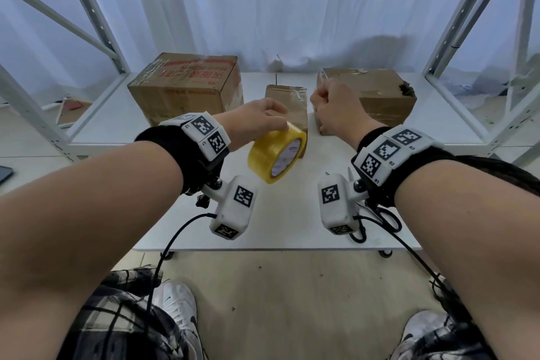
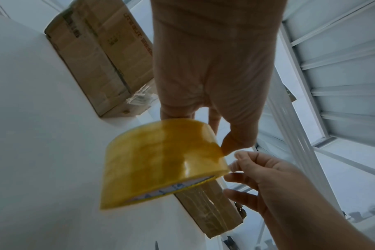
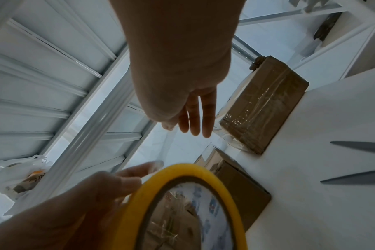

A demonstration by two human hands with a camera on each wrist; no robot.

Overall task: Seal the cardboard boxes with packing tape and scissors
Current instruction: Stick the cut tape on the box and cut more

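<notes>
My left hand (image 1: 257,120) grips a yellow roll of packing tape (image 1: 277,155) above the white table (image 1: 292,219), fingers over the rim and thumb (image 2: 235,140) on the side. My right hand (image 1: 333,108) is raised just right of the roll (image 2: 161,160), in front of the right box (image 1: 382,93). Its thumb and forefinger (image 3: 167,125) are pinched together on what looks like the clear tape end; the strip is hard to see. A small middle box (image 1: 287,99) stands behind the roll and a large printed box (image 1: 187,85) at the back left. Scissors (image 1: 385,218) lie under my right wrist.
White metal shelf uprights (image 1: 87,17) (image 1: 467,23) flank the table, with a white curtain behind. The scissors' blades (image 3: 357,147) are spread apart on the table near its right front. The table's front edge (image 1: 277,249) is close to my knees.
</notes>
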